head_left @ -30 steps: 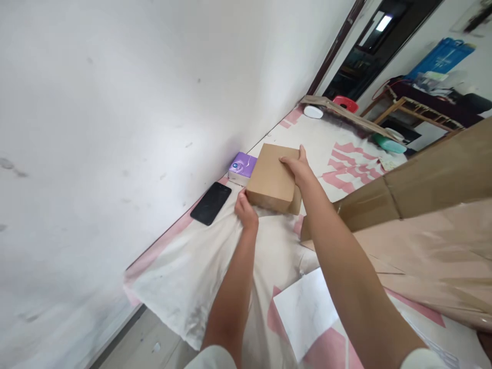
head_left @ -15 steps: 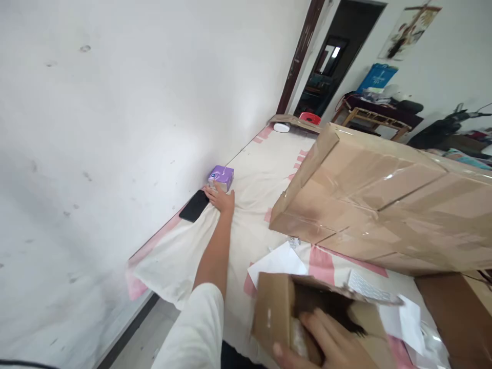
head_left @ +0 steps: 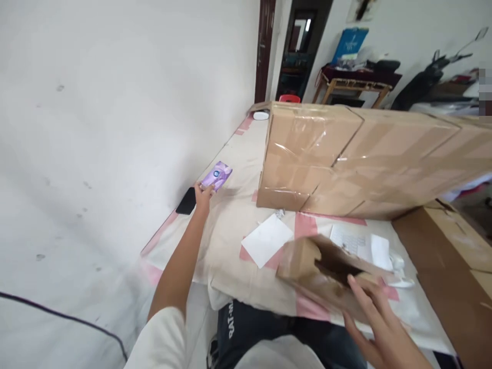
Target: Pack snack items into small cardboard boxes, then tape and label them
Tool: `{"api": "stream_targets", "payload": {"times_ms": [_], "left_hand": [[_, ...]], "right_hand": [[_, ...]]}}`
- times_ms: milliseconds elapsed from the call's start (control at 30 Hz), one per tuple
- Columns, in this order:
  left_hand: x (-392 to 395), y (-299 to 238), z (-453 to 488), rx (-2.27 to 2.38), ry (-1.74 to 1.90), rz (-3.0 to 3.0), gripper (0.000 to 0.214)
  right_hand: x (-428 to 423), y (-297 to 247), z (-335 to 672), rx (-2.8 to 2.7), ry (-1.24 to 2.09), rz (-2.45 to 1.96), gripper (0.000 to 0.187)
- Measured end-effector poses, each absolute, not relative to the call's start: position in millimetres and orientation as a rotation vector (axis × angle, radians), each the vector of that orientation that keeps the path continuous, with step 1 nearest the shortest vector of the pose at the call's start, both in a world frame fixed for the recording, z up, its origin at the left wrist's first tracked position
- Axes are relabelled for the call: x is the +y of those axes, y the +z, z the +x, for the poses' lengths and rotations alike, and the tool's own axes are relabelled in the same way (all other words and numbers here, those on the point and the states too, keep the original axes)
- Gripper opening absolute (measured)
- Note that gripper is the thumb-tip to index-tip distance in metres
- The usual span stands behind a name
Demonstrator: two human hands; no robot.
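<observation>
My outstretched left hand [head_left: 204, 196] is gripping the pack [head_left: 217, 175], centre-left. At lower right, my right hand [head_left: 378, 320] is slanting over the box [head_left: 302, 261], grip unclear.

Cloth [head_left: 230, 248], off-white with pink patches, spreads alongside the pale, marked wall [head_left: 115, 102]. On it lie a white sheet [head_left: 267, 241], a crumpled scrap [head_left: 280, 212] at that sheet's far corner and, farther right, a printed page [head_left: 348, 240]. Behind these stands a taped cardboard panel [head_left: 300, 148]; brown cardboard [head_left: 426, 261] meets its lower edge at right. A white disc [head_left: 261, 116] sits at the cloth's far end. Background, left to right: door [head_left: 265, 51]; dark doorway [head_left: 288, 61]; red stool [head_left: 290, 98], partly hidden; blue bag [head_left: 349, 45] on a wooden table [head_left: 355, 83]; motorbike [head_left: 418, 79]. Lower left: black cable [head_left: 69, 313].
</observation>
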State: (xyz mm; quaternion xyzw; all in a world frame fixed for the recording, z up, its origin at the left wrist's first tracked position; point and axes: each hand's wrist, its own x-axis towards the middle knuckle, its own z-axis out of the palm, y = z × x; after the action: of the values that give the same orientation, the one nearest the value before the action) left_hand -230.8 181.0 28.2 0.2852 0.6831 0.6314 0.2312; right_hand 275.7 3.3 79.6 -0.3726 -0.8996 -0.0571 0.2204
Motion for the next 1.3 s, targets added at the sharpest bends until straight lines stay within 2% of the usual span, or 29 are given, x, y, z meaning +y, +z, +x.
{"api": "stream_targets", "payload": {"times_ms": [200, 333, 400, 533, 633, 767, 833, 933, 1033, 1167, 1300], "left_hand": [[58, 82, -150, 1.181, 1.717, 0.854, 0.075], [6, 127, -77, 0.991, 1.504, 0.734, 0.057], [-9, 136, -45, 1.027, 1.346, 0.698, 0.053], [-26, 133, 2, 1.03, 1.153, 0.611, 0.053], [-34, 122, 26, 1.011, 1.12, 0.659, 0.061], [-43, 99, 48, 1.072, 1.236, 1.03, 0.063], [-47, 90, 50, 1.148, 1.356, 1.375, 0.062], [-47, 87, 40, 1.19, 1.314, 1.976, 0.071], [-42, 92, 23, 1.038, 0.946, 2.425, 0.084], [-33, 95, 12, 0.932, 0.675, 2.494, 0.09], [-19, 91, 9, 0.956, 0.596, 2.428, 0.09]], "right_hand": [[1, 89, 249, -2.575, -0.008, -0.691, 0.045], [-17, 84, 242, -2.518, -0.041, -0.78, 0.028], [-27, 81, 245, -2.438, 0.036, -0.896, 0.027], [-44, 77, 256, -2.172, 0.322, -1.07, 0.048], [-52, 77, 260, -1.905, 0.72, -1.189, 0.069], [-54, 79, 257, -1.534, 1.311, -1.032, 0.089], [-51, 80, 258, -1.397, 1.446, -0.92, 0.096], [-46, 81, 267, -1.323, 1.319, -0.967, 0.1], [-41, 78, 280, -1.402, 1.232, -1.055, 0.092], [-40, 71, 292, -1.574, 1.239, -1.194, 0.076], [-43, 70, 298, -1.882, 0.94, -1.256, 0.08]]}}
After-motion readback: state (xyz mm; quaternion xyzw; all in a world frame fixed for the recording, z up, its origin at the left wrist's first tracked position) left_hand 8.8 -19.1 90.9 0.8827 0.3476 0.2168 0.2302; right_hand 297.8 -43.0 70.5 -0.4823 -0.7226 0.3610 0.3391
